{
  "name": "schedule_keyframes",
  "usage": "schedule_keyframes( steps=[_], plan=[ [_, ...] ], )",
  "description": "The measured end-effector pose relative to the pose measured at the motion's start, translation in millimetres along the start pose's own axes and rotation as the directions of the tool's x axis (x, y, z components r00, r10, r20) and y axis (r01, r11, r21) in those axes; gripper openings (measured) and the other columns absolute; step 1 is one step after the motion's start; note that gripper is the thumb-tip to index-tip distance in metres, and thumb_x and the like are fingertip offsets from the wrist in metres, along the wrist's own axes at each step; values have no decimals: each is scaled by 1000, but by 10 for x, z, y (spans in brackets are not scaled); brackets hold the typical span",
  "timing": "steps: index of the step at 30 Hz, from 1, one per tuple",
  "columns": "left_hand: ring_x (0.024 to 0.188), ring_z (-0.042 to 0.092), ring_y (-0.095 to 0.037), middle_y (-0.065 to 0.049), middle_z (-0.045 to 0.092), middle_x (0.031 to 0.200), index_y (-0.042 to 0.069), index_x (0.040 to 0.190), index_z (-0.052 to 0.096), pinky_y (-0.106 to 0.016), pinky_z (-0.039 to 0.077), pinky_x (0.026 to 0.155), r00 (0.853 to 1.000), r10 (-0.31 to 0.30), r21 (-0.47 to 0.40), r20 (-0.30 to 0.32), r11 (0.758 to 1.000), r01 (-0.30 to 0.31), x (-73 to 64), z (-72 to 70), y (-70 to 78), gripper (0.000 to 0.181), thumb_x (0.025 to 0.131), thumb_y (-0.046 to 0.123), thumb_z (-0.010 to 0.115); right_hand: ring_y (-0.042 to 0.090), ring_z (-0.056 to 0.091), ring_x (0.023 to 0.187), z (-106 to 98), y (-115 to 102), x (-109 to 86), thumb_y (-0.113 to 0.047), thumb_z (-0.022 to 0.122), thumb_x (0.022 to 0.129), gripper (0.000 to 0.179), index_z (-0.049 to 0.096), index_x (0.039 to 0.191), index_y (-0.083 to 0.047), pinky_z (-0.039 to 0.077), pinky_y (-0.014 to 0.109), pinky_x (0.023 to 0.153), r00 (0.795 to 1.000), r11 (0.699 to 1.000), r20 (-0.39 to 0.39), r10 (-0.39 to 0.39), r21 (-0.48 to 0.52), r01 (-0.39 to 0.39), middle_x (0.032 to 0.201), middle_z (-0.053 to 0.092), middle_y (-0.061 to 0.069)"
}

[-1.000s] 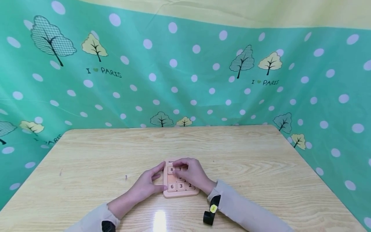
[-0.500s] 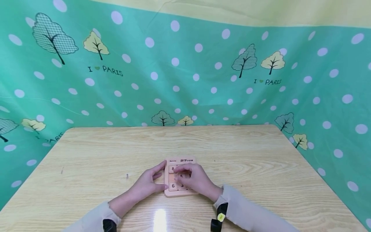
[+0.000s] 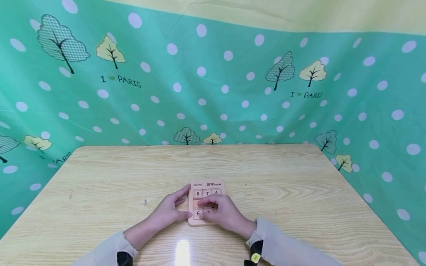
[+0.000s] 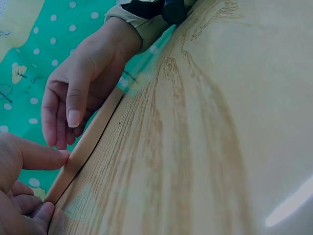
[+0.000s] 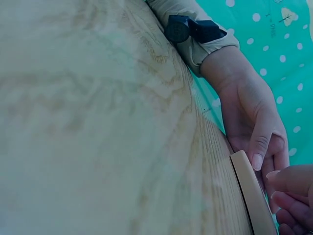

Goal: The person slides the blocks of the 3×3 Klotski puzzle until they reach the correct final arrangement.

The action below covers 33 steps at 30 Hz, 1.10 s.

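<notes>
A pink sliding number puzzle (image 3: pixel 216 181) lies flat on the wooden table, with number tiles in a square frame. Tiles 8 (image 3: pixel 198 194), 7 (image 3: pixel 207 193) and 6 (image 3: pixel 198 213) show plainly; below the 8 is a gap without a tile. My left hand (image 3: pixel 167 210) braces the puzzle's left edge, index finger near the top corner and thumb near the bottom one. My right hand (image 3: pixel 226 212) is over the lower right part, covering several tiles, its thumb and index fingertips apart close over the left and middle columns. The left wrist view shows the puzzle's side (image 4: pixel 80 147) edge-on.
The light wooden table (image 3: pixel 133 173) spreads around the puzzle, with a bright light reflection (image 3: pixel 183 253) near its front. A green dotted curtain (image 3: pixel 159 96) printed with trees hangs behind and at the sides. Both wrists wear black straps over pale sleeves.
My right hand has moved from the upper tiles down toward the front of the puzzle, uncovering the top row. My left hand has stayed at the left edge.
</notes>
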<state>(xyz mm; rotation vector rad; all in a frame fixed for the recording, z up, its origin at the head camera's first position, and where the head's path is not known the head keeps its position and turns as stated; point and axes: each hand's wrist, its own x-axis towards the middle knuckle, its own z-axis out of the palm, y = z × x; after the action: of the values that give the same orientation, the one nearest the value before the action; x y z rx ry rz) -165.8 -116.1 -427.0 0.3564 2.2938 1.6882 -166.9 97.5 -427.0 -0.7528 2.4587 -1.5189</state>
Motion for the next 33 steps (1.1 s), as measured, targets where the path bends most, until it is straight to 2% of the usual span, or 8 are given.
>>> schedule_keyframes(
  steps=[10,17,33],
  plan=[
    [128,39,-44,-20,30,150,1,146,29,-43,38,107,1000,-7,-2,-6,1000,7,-6,5,1,87,73,4,76,10,60,96,8,-11,-23,-4,77,73,31,70,103,-8,51,22,88,1000,998,20,-12,-62,13,101,67,-1],
    [128,39,-45,-21,29,150,0,146,28,-43,38,107,1000,3,-1,-3,1000,-3,2,7,2,87,73,3,75,10,60,95,6,-4,-15,-4,76,74,30,70,103,-7,51,22,88,1000,997,16,-22,-69,23,100,66,-1],
    [128,39,-45,-20,29,150,3,147,28,-43,39,106,1000,-12,-10,-9,1000,12,-14,4,9,88,73,3,76,11,61,96,7,-23,13,-5,76,74,28,71,102,-5,52,24,88,998,989,-24,-50,-137,46,100,68,2]
  ],
)
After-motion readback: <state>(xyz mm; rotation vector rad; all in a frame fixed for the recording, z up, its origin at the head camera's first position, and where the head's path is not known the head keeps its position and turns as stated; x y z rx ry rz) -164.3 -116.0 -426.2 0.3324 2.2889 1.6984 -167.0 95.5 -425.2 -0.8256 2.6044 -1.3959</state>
